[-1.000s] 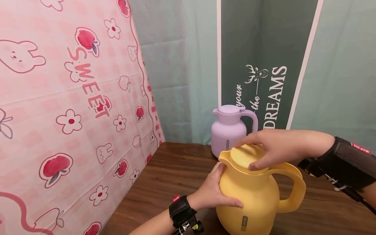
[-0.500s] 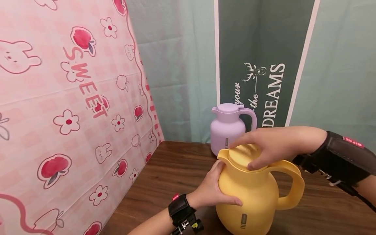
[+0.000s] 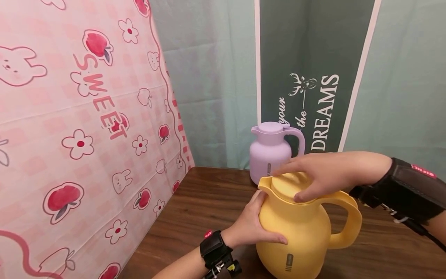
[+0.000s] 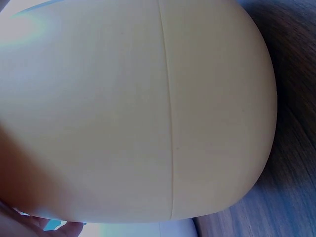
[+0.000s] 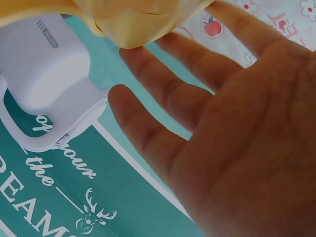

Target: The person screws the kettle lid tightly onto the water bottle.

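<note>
A yellow thermos jug [image 3: 299,228] stands upright on the table. My left hand [image 3: 245,228] grips its body from the left, the thumb across the front and the fingers behind, mostly hidden; in the left wrist view the jug's side [image 4: 123,108] fills the picture. From above, my right hand [image 3: 325,176] holds the round yellow lid [image 3: 287,188], thumb on the near edge and fingers over the far edge. The right wrist view shows the fingers of that hand [image 5: 237,133] spread, tips around the jug's yellow top [image 5: 136,24]. The lid sits on the jug's neck.
Behind the yellow jug is a smaller purple jug [image 3: 270,155], partly covered by my right hand. The dark wooden table [image 3: 205,205] meets a teal cloth [image 3: 209,116] at the back and a pink printed cloth [image 3: 139,116] on the left.
The view has shifted slightly. Over the first half second my right hand moves slightly left with the view; both hands keep their places on the yellow jug and its lid.
</note>
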Motion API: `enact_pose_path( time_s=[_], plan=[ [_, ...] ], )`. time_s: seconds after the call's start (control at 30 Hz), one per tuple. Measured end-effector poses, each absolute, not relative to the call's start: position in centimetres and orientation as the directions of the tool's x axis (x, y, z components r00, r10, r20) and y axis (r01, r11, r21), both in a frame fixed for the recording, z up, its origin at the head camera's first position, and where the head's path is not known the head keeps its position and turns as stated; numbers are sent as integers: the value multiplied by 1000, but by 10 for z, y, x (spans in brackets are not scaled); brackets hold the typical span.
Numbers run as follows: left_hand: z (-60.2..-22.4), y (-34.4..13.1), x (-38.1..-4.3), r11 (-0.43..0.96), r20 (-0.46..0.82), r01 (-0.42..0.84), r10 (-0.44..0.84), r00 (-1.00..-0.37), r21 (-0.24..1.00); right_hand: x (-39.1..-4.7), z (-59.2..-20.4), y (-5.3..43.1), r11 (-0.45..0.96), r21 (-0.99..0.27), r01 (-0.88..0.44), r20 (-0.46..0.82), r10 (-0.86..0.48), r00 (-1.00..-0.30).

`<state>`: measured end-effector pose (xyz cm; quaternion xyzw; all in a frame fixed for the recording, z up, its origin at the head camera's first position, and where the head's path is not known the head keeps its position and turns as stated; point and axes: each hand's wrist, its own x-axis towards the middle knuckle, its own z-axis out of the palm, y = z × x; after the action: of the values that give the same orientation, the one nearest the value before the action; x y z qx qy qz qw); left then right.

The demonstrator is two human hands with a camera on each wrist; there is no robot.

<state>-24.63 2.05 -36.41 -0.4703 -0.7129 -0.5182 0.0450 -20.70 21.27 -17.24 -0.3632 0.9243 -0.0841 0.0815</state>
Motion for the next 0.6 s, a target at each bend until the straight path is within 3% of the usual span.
enact_pose_path(
  time_s=[0.37,0.6],
  plan=[
    [-363,19,-246,10,557,720,627,-545,694,-206,-177,200,827,34,-561,56,-562,-825],
    [-363,19,-246,-7,567,723,626,-536,691,-205,-167,214,753,-243,-612,-136,-651,-747]
  ],
)
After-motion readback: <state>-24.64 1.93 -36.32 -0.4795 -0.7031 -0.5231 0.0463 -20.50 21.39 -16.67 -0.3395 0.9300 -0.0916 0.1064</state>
